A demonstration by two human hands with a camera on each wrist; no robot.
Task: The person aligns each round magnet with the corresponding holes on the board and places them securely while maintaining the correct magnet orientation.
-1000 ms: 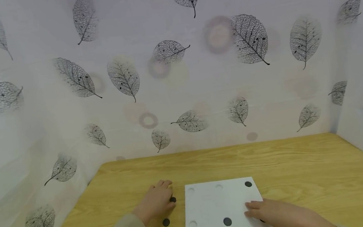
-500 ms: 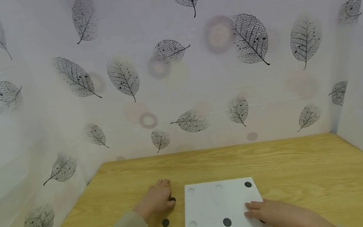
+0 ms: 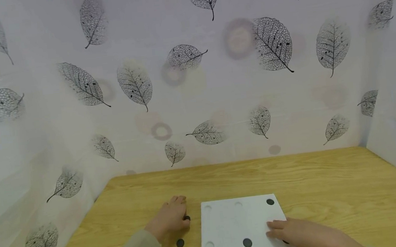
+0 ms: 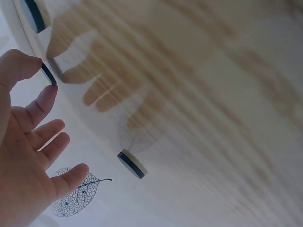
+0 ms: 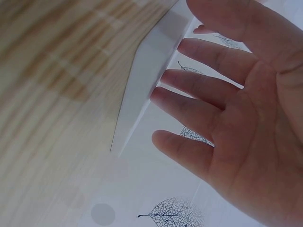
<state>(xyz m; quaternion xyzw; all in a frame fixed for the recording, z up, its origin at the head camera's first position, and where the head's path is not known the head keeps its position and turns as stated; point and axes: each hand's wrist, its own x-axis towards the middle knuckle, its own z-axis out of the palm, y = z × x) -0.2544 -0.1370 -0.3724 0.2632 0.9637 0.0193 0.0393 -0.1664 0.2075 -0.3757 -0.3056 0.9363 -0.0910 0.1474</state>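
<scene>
In the head view, my left hand (image 3: 170, 216) is low over the wooden table, left of a white board (image 3: 228, 226). Its thumb and index finger pinch a thin black disc (image 4: 49, 74) by the edges, while the other fingers spread apart. Another black disc (image 3: 180, 243) lies near the wrist. The left wrist view has one more disc (image 4: 132, 164) on the little-finger side. My right hand (image 3: 303, 232) rests on the board's right edge with straight fingers (image 5: 189, 111). Black discs fill the board's far right recess (image 3: 270, 202) and a near recess (image 3: 247, 243); one disc is partly hidden under that hand.
Three round recesses on the board show white: near left (image 3: 209, 246), far left (image 3: 208, 207) and far middle (image 3: 238, 204). The wooden table (image 3: 348, 188) extends around the board. Leaf-patterned sheeting (image 3: 216, 86) stands behind and at both sides.
My left thumb and fingers have drawn slightly closer around the disc, which now shows less in the head view. The right hand stays on the board.
</scene>
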